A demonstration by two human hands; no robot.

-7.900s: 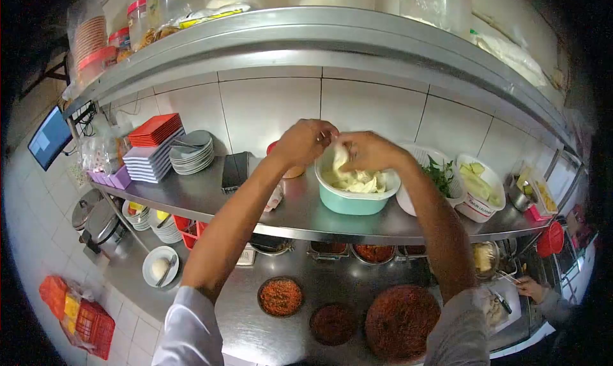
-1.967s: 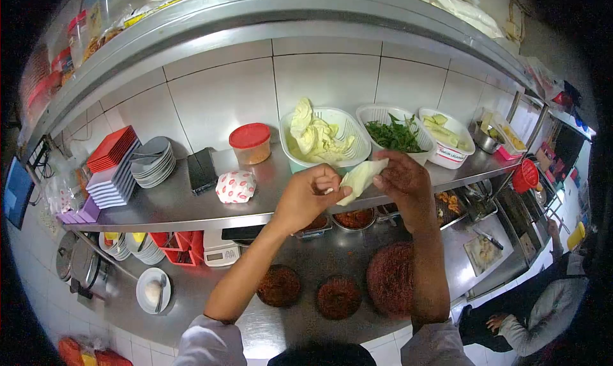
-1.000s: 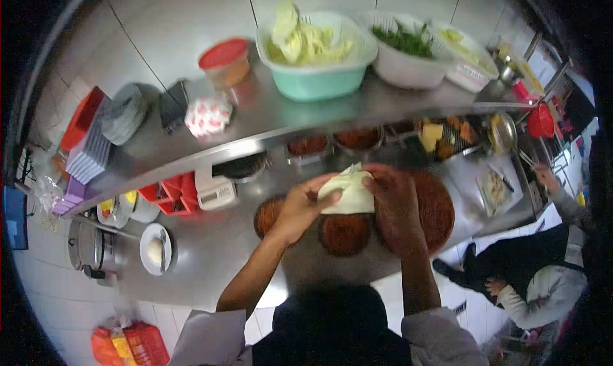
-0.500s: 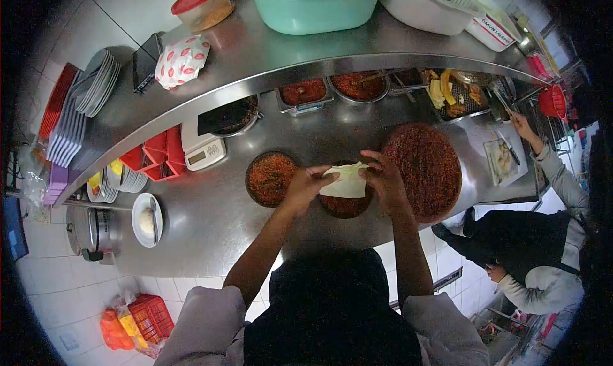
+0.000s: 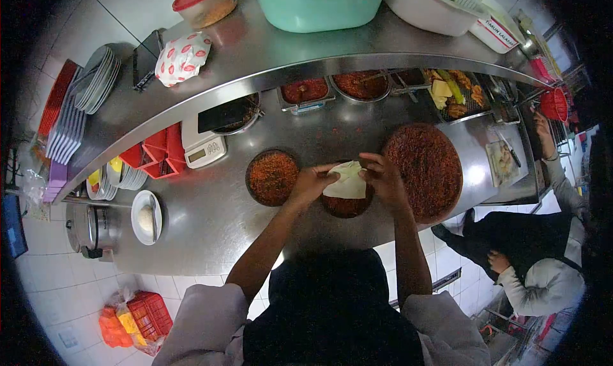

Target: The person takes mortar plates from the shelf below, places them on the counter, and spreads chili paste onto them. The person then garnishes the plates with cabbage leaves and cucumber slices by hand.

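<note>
Centrally, two hands (image 5: 310, 186) (image 5: 385, 181), one held leaf (image 5: 347, 183), three bowls (image 5: 248, 179) (image 5: 348, 216) (image 5: 460, 174)

Grey sleeves (image 5: 204, 315), black apron front (image 5: 329, 315)

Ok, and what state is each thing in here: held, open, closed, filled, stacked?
Pale leaf: held up between left hand and right hand.
Red-lidded tub: closed.
Teal basin: uncovered, pale leaves inside.
Large round bowl: uncovered, filled with dark red food.
Patterned bundle: wrapped.
Grey plates: stacked, tilted in this view.
Scale: display digits unreadable.
</note>
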